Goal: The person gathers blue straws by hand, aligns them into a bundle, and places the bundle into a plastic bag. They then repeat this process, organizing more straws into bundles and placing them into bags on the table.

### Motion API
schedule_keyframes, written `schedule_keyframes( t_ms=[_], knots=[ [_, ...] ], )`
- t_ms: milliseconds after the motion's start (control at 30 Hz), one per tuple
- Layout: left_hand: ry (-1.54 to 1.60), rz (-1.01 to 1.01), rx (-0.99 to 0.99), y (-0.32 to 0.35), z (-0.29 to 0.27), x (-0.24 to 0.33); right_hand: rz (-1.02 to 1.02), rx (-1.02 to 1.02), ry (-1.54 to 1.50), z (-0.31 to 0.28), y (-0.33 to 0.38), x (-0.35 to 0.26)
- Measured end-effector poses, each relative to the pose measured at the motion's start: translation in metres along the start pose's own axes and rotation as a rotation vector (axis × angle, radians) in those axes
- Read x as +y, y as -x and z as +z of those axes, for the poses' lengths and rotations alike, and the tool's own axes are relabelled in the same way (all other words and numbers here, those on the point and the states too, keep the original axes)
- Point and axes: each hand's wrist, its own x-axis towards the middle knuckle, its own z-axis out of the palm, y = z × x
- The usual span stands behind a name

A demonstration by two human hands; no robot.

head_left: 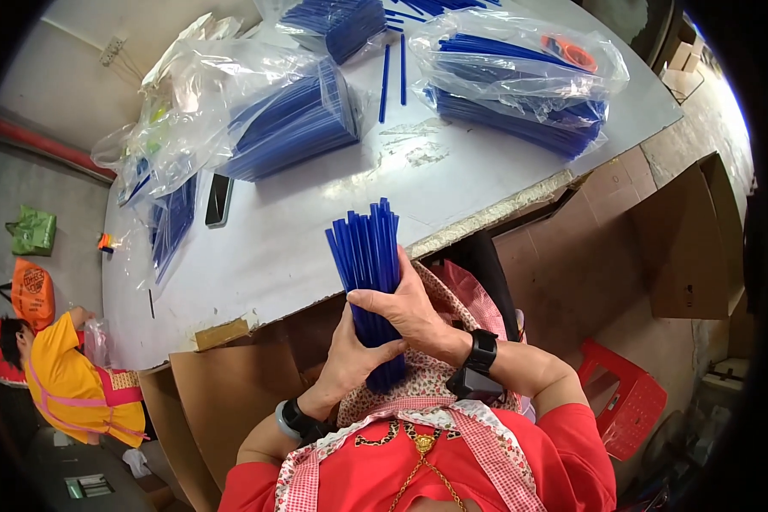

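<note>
Between both hands, left hand point(350, 354) and right hand point(410, 311) clasp a bundle of blue sticks point(369, 256) upright; a slack grip could let the splayed tops fan and slide out.

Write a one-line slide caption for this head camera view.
Both hands, left hand and right hand, grip a bundle of blue sticks upright above a grey table holding bagged blue sticks.
</note>
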Motion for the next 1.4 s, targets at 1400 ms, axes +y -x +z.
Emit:
schedule_keyframes(
  t_ms=[1400],
  knots=[
    [0.671,-0.375,-0.040,0.017,-0.017,-0.027,0.419,-0.223,-0.718,-0.061,-0.010,0.024]
  ],
)
